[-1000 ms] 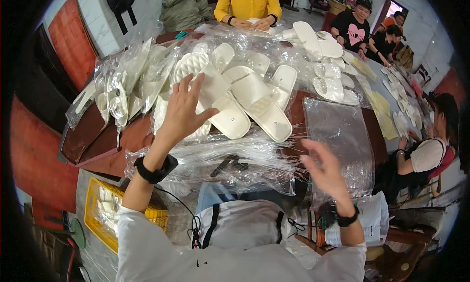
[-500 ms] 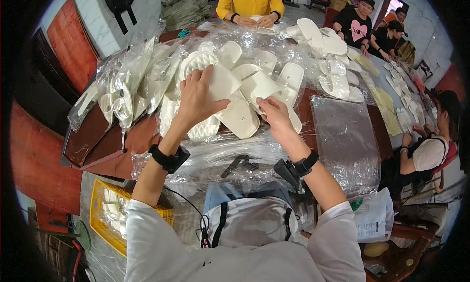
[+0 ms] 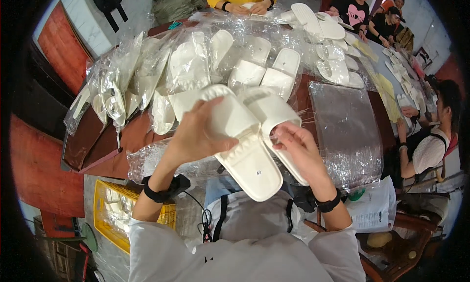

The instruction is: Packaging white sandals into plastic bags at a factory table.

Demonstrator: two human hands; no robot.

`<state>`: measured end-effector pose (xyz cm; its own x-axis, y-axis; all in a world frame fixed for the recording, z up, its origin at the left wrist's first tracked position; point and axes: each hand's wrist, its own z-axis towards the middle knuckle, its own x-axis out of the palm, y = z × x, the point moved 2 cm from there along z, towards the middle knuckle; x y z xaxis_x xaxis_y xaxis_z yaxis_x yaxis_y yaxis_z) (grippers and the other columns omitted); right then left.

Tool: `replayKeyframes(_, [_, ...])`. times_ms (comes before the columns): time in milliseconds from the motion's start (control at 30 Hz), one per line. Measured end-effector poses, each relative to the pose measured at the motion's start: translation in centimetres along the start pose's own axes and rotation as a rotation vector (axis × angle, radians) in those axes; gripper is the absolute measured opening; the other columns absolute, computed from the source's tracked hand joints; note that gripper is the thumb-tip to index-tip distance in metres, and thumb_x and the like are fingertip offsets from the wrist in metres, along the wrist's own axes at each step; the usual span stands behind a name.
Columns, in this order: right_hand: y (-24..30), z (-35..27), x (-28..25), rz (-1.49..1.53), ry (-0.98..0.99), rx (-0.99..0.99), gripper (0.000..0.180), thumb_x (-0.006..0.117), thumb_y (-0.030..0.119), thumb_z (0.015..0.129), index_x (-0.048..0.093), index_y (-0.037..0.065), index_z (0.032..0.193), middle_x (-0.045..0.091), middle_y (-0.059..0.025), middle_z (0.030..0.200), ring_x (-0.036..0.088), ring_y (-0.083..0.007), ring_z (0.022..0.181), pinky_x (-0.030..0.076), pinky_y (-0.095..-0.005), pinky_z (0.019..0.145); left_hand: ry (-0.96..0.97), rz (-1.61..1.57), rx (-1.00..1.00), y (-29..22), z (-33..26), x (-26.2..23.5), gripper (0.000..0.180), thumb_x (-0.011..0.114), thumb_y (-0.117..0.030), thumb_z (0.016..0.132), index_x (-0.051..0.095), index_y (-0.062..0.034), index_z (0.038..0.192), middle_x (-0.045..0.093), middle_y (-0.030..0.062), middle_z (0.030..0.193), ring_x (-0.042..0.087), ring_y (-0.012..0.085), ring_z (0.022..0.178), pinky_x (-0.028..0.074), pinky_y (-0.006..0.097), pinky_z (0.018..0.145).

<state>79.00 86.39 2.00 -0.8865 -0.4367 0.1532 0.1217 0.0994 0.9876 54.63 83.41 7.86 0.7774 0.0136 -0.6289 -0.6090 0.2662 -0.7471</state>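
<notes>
My left hand [image 3: 198,135] grips a white slipper [image 3: 245,150] by its strap, lifted above the table's near edge with the sole pointing back toward me. Right beside it, my right hand [image 3: 298,150] pinches a second white slipper [image 3: 271,110] at its inner edge. The two slippers are held side by side, touching. Beyond them, several loose white slippers [image 3: 254,69] lie on the table among clear plastic bags.
Bagged slippers [image 3: 122,86] pile up at the left of the brown table [image 3: 103,140]. A stack of clear bags [image 3: 345,120] lies on the right. A yellow crate [image 3: 117,216] sits below left. Other people work at the far end and on the right.
Both hands reached forward to the pile, closed on two white slippers and have brought them back toward me, now held up side by side.
</notes>
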Motion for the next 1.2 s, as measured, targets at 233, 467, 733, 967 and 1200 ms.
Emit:
replayKeyframes(233, [-4.6, -1.1, -0.9, -0.104, -0.018, 0.072, 0.025, 0.051, 0.017, 0.096, 0.060, 0.000, 0.111, 0.064, -0.0045, 0.103, 0.060, -0.0110, 0.094, 0.049, -0.0248, 0.077, 0.068, 0.006, -0.059, 5.2, -1.5, 4.7, 0.084, 0.084, -0.023, 0.063, 0.043, 0.0008, 0.134, 0.052, 0.0188, 0.118, 0.054, 0.0289, 0.110, 0.042, 0.036, 0.095])
replayKeyframes(467, [-4.3, -1.9, -1.4, -0.058, -0.044, 0.084, 0.027, 0.042, 0.005, 0.096, 0.056, 0.000, 0.119, 0.062, -0.0080, 0.109, 0.060, -0.0132, 0.099, 0.050, -0.0253, 0.081, 0.035, -0.026, 0.041, 5.9, -1.5, 5.1, 0.085, 0.084, -0.029, 0.061, 0.046, 0.0046, 0.129, 0.055, 0.0251, 0.112, 0.059, 0.0367, 0.101, 0.047, 0.040, 0.087])
replayKeyframes(733, [-4.4, -3.4, -2.1, -0.200, -0.017, 0.056, 0.028, 0.046, 0.004, 0.095, 0.053, 0.001, 0.122, 0.061, -0.0094, 0.107, 0.060, -0.0143, 0.097, 0.051, -0.0255, 0.078, 0.059, -0.012, 0.027, 6.0, -1.6, 5.0, 0.088, 0.084, -0.032, 0.062, 0.043, 0.0024, 0.132, 0.054, 0.0240, 0.114, 0.057, 0.0364, 0.105, 0.046, 0.040, 0.089])
replayKeyframes(967, [-3.1, -2.8, 0.1, -0.716, -0.142, -0.252, 0.043, 0.072, 0.018, 0.079, 0.054, 0.000, 0.113, 0.053, -0.0157, 0.105, 0.055, -0.0297, 0.096, 0.046, -0.0383, 0.079, 0.063, -0.009, 0.011, 6.3, -1.4, 5.1, 0.086, 0.083, -0.034, 0.063, 0.045, 0.0018, 0.131, 0.055, 0.0246, 0.113, 0.058, 0.0373, 0.104, 0.046, 0.041, 0.088])
replayKeyframes(1200, [-5.3, 0.1, 2.3, -0.874, -0.307, -0.421, 0.031, 0.073, 0.018, 0.074, 0.057, -0.002, 0.091, 0.054, -0.0155, 0.088, 0.052, -0.0327, 0.079, 0.041, -0.0407, 0.067, 0.013, 0.016, 0.065, 5.1, -1.1, 5.5, 0.085, 0.083, -0.031, 0.061, 0.046, 0.0008, 0.131, 0.057, 0.0238, 0.107, 0.060, 0.0370, 0.097, 0.048, 0.041, 0.084])
